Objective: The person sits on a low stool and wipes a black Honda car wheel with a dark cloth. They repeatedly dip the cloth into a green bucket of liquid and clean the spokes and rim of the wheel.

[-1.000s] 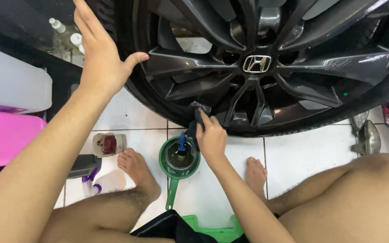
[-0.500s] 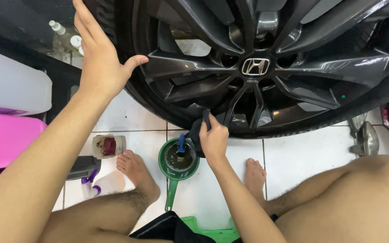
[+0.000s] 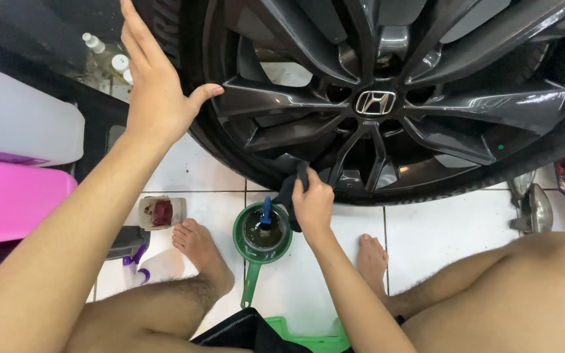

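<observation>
The floor (image 3: 426, 235) is white tile with dark grout lines. A green dipper (image 3: 261, 243) (long handle pointing toward the person) stands on it just below the wheel (image 3: 387, 104), holding dark liquid and a blue-handled brush (image 3: 266, 212). Left of it sit a small clear tub (image 3: 160, 212) with something red inside and a spray bottle (image 3: 140, 267) with a purple trigger. Two bare feet (image 3: 201, 252) rest flat on the tiles, either side of the dipper. A green stool edge (image 3: 312, 340) shows at the bottom.

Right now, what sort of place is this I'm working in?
Probably a car-wash or detailing bay. A dark alloy wheel fills the view above a white tiled floor. The right hand presses a dark cloth to the rim, beside a green dipper of liquid.
</observation>
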